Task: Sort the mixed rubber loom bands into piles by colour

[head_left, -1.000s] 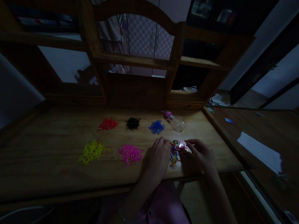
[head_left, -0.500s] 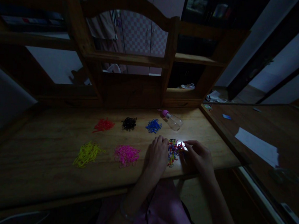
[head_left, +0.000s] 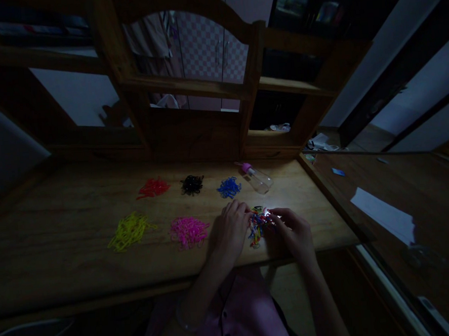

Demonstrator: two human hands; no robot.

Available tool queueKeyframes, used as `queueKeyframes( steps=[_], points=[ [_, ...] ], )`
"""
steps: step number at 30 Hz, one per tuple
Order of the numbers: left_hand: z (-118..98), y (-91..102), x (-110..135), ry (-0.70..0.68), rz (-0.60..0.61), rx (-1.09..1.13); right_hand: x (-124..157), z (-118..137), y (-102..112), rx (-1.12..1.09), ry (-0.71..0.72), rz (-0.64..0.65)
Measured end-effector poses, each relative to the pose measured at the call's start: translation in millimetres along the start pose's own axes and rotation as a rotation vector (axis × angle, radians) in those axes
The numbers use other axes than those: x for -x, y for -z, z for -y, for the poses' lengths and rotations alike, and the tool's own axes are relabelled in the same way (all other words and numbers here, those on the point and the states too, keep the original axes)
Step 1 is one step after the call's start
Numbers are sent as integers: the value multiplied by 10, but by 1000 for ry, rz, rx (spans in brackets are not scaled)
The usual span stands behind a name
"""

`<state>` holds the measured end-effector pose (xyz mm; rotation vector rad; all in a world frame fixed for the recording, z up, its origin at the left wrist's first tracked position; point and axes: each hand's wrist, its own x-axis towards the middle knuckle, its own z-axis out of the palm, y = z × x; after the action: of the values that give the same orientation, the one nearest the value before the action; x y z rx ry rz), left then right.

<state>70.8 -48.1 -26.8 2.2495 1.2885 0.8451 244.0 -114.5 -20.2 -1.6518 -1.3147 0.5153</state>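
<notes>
A small mixed pile of coloured rubber bands [head_left: 257, 226] lies near the front edge of the wooden desk [head_left: 82, 268], lit by a bright spot. My left hand [head_left: 229, 232] rests palm down on the pile's left side, fingers curled onto it. My right hand [head_left: 294, 231] sits on the pile's right side, its fingertips pinched together at the bands. Sorted heaps lie further left and back: yellow [head_left: 129, 231], pink [head_left: 188, 231], red [head_left: 152, 187], black [head_left: 192, 184] and blue [head_left: 229, 187].
A clear plastic bottle with a pink cap [head_left: 257, 178] lies on its side behind the mixed pile. A wooden hutch with shelves [head_left: 189, 89] rises at the desk's back. To the right, a second dark surface carries a white sheet of paper [head_left: 383, 221].
Both hands stay at the mixed pile, fingers shifting slightly among the bands. The head camera has tilted, so everything sits a little lower left in view.
</notes>
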Motion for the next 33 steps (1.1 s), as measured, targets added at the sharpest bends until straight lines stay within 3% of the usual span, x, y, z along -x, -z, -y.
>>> queueKeyframes(
  steps=[8,17,28,33],
  points=[
    [13,169,55,-29,34,-29,-21,76,-131,214,236,145],
    [54,196,100,-40,13,-51,-11,129,-282,571,321,216],
    [54,185,150,-28,-13,-31,-73,116,-306,485,263,200],
    [77,180,143,12,-50,104,-92,70,-317,414,232,165]
  ],
)
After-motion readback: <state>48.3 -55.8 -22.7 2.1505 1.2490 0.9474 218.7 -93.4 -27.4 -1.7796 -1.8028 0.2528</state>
